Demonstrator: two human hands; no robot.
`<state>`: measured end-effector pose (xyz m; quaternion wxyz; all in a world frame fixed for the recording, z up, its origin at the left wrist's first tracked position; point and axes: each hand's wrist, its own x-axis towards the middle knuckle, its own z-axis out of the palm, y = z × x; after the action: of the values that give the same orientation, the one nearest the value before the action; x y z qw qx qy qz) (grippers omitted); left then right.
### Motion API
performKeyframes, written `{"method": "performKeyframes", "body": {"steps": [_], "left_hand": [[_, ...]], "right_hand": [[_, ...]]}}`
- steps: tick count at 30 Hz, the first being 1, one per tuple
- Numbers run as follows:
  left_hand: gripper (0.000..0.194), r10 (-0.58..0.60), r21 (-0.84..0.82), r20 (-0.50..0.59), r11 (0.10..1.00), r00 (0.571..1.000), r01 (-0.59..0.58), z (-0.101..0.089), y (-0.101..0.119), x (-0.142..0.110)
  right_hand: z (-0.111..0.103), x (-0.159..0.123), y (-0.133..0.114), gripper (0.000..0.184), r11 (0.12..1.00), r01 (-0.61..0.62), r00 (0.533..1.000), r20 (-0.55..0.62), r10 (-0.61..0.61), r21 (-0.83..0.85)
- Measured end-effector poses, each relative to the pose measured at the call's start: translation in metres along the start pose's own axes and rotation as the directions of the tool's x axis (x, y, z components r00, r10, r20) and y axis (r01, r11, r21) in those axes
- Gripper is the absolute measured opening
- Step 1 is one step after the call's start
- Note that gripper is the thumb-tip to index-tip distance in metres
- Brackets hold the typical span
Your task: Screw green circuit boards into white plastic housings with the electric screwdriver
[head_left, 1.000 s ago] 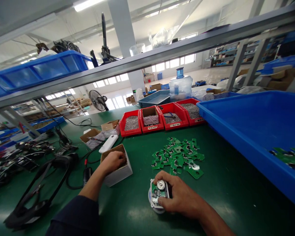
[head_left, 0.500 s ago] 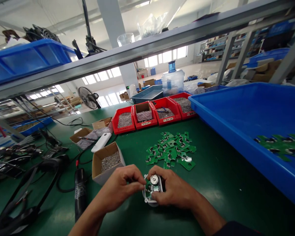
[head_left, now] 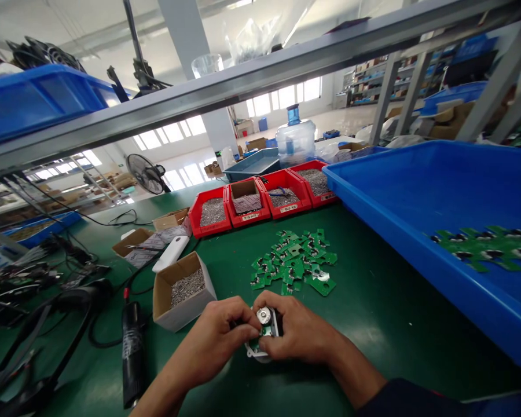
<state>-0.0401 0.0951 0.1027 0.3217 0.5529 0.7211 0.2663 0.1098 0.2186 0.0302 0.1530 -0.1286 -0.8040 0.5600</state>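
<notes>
Motor unit [head_left: 263,330] with green board, low on the green table [head_left: 373,313], between both hands | left hand [head_left: 219,339] fingertips pinched together at its left edge | right hand [head_left: 297,333] closed around its right side | box of screws [head_left: 180,295] just left | loose boards [head_left: 295,260] behind.

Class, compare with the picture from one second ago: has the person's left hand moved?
Yes. The left hand has left the open cardboard box of small metal parts and moved right, onto the small white round assembly.
</notes>
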Motion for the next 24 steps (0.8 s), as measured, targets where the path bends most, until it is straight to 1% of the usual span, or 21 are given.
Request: {"method": "performKeyframes", "body": {"steps": [6, 10, 12, 14, 16, 18, 19, 21, 23, 24], "left_hand": [[0.011, 0.007, 0.031, 0.032, 0.999, 0.999, -0.008, -0.003, 0.001, 0.001], [0.011, 0.026, 0.05, 0.048, 0.998, 0.999, -0.029, -0.002, 0.002, 0.003], [0.012, 0.049, 0.093, 0.048, 0.994, 0.998, -0.054, 0.0, 0.002, 0.003], [0.015, 0.099, 0.196, 0.053, 0.975, 0.994, -0.107, 0.002, 0.003, -0.001], [0.022, 0.174, 0.372, 0.096, 0.907, 0.98, -0.198, 0.002, 0.004, -0.006], [0.027, 0.255, 0.549, 0.164, 0.779, 0.953, -0.302, 0.002, 0.004, -0.013], [0.028, 0.288, 0.61, 0.191, 0.715, 0.939, -0.343, 0.001, 0.003, -0.017], [0.033, 0.336, 0.677, 0.212, 0.627, 0.918, -0.386, -0.001, 0.002, -0.023], [0.04, 0.355, 0.699, 0.214, 0.595, 0.91, -0.396, -0.002, 0.0, -0.027], [0.041, 0.348, 0.698, 0.216, 0.598, 0.912, -0.394, -0.002, -0.001, -0.029]], "right_hand": [[0.0, 0.0, -0.001, 0.03, 1.0, -0.002, 1.0, -0.001, 0.002, 0.007], [0.001, 0.0, 0.0, 0.029, 1.0, 0.002, 1.0, -0.001, -0.002, 0.002], [0.001, 0.0, 0.0, 0.029, 1.0, 0.009, 1.0, 0.001, -0.009, 0.003], [0.001, 0.001, 0.0, 0.03, 1.0, 0.011, 1.0, 0.002, -0.011, 0.0], [0.001, 0.001, 0.0, 0.031, 1.0, 0.015, 1.0, 0.0, -0.015, 0.002], [0.002, 0.0, 0.0, 0.031, 1.0, 0.02, 1.0, -0.005, -0.02, 0.007], [0.002, 0.0, 0.001, 0.031, 1.0, 0.024, 1.0, -0.008, -0.024, 0.012], [0.004, 0.0, 0.002, 0.031, 0.999, 0.037, 0.999, -0.017, -0.037, 0.018], [0.005, 0.0, 0.004, 0.031, 0.999, 0.045, 0.999, -0.019, -0.045, 0.023], [0.005, 0.0, 0.004, 0.031, 0.999, 0.044, 0.999, -0.019, -0.043, 0.026]]}}
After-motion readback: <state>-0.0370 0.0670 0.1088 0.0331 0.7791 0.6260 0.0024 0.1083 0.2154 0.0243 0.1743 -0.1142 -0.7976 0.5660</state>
